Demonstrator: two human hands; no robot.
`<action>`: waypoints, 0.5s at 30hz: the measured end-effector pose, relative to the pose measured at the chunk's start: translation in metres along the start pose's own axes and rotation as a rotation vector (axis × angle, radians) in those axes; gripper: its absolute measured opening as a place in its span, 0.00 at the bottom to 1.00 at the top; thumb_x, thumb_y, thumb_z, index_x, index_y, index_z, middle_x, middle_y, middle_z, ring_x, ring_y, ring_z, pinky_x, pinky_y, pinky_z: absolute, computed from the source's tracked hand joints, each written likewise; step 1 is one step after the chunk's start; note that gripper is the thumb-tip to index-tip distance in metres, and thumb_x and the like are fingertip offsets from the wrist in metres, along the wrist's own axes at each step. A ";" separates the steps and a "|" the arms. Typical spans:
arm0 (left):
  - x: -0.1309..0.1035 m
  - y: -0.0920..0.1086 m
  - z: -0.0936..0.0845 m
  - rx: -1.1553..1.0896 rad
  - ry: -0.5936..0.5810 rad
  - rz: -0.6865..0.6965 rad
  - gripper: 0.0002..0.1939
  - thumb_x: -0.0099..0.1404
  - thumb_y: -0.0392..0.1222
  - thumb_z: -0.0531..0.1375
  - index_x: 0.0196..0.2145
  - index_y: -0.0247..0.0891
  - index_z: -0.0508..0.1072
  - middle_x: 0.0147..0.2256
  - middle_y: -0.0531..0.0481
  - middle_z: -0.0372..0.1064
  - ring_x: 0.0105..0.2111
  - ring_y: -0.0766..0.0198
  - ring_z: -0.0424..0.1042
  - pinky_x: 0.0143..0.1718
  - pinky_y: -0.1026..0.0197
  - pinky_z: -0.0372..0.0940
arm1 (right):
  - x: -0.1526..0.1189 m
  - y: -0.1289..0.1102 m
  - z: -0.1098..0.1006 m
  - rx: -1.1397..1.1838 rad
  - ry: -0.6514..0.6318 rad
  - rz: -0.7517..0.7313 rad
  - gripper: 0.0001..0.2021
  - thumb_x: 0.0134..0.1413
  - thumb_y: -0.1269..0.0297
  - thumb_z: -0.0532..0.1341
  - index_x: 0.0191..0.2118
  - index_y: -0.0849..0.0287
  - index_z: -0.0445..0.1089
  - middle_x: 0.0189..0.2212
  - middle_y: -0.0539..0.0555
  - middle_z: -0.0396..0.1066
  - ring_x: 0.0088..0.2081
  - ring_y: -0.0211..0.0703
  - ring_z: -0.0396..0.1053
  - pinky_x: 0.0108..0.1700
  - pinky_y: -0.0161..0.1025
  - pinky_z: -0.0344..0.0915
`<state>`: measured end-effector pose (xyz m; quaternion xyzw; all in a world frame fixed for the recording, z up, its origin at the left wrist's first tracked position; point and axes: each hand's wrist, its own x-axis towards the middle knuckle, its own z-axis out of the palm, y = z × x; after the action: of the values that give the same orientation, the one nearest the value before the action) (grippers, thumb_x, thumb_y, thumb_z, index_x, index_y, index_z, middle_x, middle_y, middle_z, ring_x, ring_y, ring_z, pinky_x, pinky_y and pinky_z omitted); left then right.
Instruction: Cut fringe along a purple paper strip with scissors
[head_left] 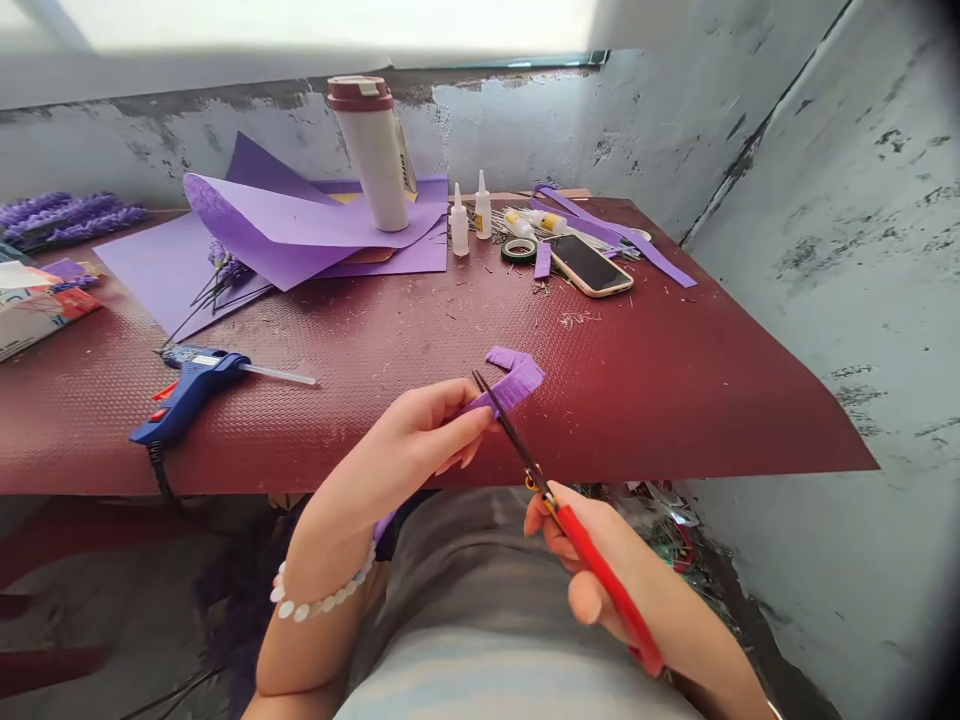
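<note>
My left hand [409,440], with a white bead bracelet on the wrist, pinches a purple paper strip [521,383] between thumb and fingers. Fine cuts fringe the strip, and its far end bends back over the table. My right hand [592,550] is wrapped round red-handled scissors [607,585]. Their dark blades lie at the strip close to my left fingertips, slightly parted. Another bit of purple shows below my left wrist, near my lap.
A blue glue gun [191,390] lies left on the dark red table [360,340]. Behind are purple paper sheets [300,225], a white tumbler [375,160], small glue bottles [459,225], green tape [519,250] and a phone [591,265]. Purple flowers [71,215] lie far left.
</note>
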<state>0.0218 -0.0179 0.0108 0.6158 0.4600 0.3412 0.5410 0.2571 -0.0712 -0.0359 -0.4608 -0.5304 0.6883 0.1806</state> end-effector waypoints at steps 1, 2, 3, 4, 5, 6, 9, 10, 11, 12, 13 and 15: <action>-0.006 -0.001 0.002 -0.006 0.016 0.007 0.16 0.76 0.46 0.59 0.30 0.37 0.68 0.25 0.58 0.62 0.24 0.73 0.56 0.25 0.66 0.52 | -0.003 -0.001 0.003 -0.036 0.050 0.055 0.29 0.57 0.29 0.65 0.41 0.52 0.65 0.29 0.42 0.58 0.20 0.32 0.54 0.26 0.36 0.54; -0.012 -0.002 0.005 -0.009 0.031 0.020 0.16 0.76 0.46 0.60 0.31 0.37 0.69 0.25 0.58 0.63 0.25 0.72 0.57 0.25 0.66 0.53 | -0.007 -0.002 0.006 -0.122 0.084 0.070 0.26 0.59 0.32 0.65 0.41 0.51 0.64 0.30 0.43 0.60 0.21 0.34 0.58 0.26 0.37 0.54; -0.018 -0.003 0.008 -0.015 0.043 0.023 0.15 0.77 0.45 0.60 0.33 0.36 0.70 0.27 0.57 0.64 0.26 0.72 0.58 0.26 0.66 0.54 | -0.011 -0.002 0.007 -0.256 0.119 0.036 0.26 0.54 0.37 0.71 0.39 0.51 0.62 0.30 0.44 0.61 0.24 0.37 0.61 0.27 0.37 0.55; -0.023 -0.004 0.011 -0.032 0.055 0.028 0.14 0.77 0.45 0.60 0.34 0.37 0.71 0.28 0.56 0.66 0.27 0.72 0.58 0.27 0.66 0.55 | -0.014 -0.003 0.008 -0.390 0.172 -0.003 0.31 0.41 0.43 0.79 0.37 0.50 0.59 0.29 0.43 0.60 0.25 0.40 0.61 0.28 0.37 0.55; -0.027 -0.005 0.015 -0.053 0.072 0.038 0.14 0.78 0.46 0.60 0.35 0.37 0.72 0.28 0.56 0.66 0.27 0.72 0.59 0.27 0.66 0.56 | -0.017 -0.003 0.007 -0.505 0.230 -0.045 0.36 0.32 0.48 0.83 0.35 0.50 0.57 0.28 0.42 0.60 0.27 0.41 0.61 0.29 0.38 0.57; -0.030 -0.006 0.019 -0.071 0.093 0.047 0.13 0.78 0.47 0.60 0.36 0.38 0.72 0.28 0.57 0.66 0.28 0.72 0.60 0.28 0.66 0.56 | -0.018 -0.003 0.006 -0.604 0.283 -0.095 0.40 0.24 0.53 0.86 0.34 0.49 0.55 0.28 0.42 0.59 0.28 0.42 0.61 0.30 0.38 0.57; -0.033 -0.007 0.025 -0.090 0.153 0.068 0.14 0.78 0.49 0.60 0.36 0.39 0.72 0.29 0.57 0.65 0.29 0.71 0.59 0.29 0.66 0.56 | -0.016 -0.005 0.001 -0.758 0.373 -0.208 0.43 0.21 0.51 0.87 0.33 0.48 0.51 0.28 0.42 0.60 0.27 0.41 0.59 0.29 0.38 0.58; -0.034 -0.006 0.026 -0.084 0.156 0.073 0.14 0.78 0.49 0.60 0.35 0.39 0.72 0.29 0.57 0.65 0.29 0.71 0.59 0.29 0.66 0.56 | -0.015 -0.006 0.000 -0.784 0.375 -0.230 0.44 0.22 0.49 0.86 0.33 0.48 0.50 0.28 0.42 0.60 0.26 0.40 0.58 0.27 0.38 0.57; -0.034 -0.004 0.025 -0.075 0.145 0.075 0.13 0.78 0.48 0.60 0.35 0.39 0.72 0.29 0.57 0.65 0.28 0.71 0.58 0.29 0.66 0.56 | -0.013 -0.006 -0.002 -0.806 0.371 -0.244 0.44 0.22 0.46 0.86 0.33 0.47 0.49 0.28 0.42 0.60 0.25 0.40 0.57 0.26 0.38 0.56; -0.034 -0.002 0.024 -0.064 0.119 0.075 0.12 0.77 0.46 0.61 0.35 0.39 0.73 0.29 0.57 0.65 0.28 0.70 0.58 0.29 0.66 0.56 | -0.012 -0.005 -0.003 -0.824 0.363 -0.250 0.44 0.23 0.45 0.86 0.33 0.47 0.49 0.28 0.42 0.60 0.25 0.40 0.57 0.25 0.38 0.56; -0.035 0.001 0.022 -0.057 0.100 0.075 0.11 0.77 0.45 0.61 0.36 0.39 0.73 0.29 0.57 0.64 0.28 0.70 0.58 0.28 0.66 0.56 | -0.012 -0.004 -0.004 -0.838 0.354 -0.251 0.44 0.24 0.44 0.85 0.33 0.47 0.49 0.29 0.43 0.61 0.25 0.41 0.58 0.25 0.39 0.56; -0.035 0.005 0.019 -0.046 0.095 0.074 0.09 0.76 0.42 0.61 0.35 0.39 0.73 0.27 0.57 0.62 0.27 0.70 0.56 0.27 0.65 0.53 | -0.012 -0.001 -0.005 -0.843 0.340 -0.250 0.42 0.27 0.42 0.84 0.34 0.48 0.51 0.31 0.45 0.64 0.27 0.43 0.62 0.27 0.40 0.60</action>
<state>0.0279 -0.0577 0.0155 0.6028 0.4543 0.4004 0.5196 0.2669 -0.0771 -0.0301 -0.5327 -0.7779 0.3007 0.1438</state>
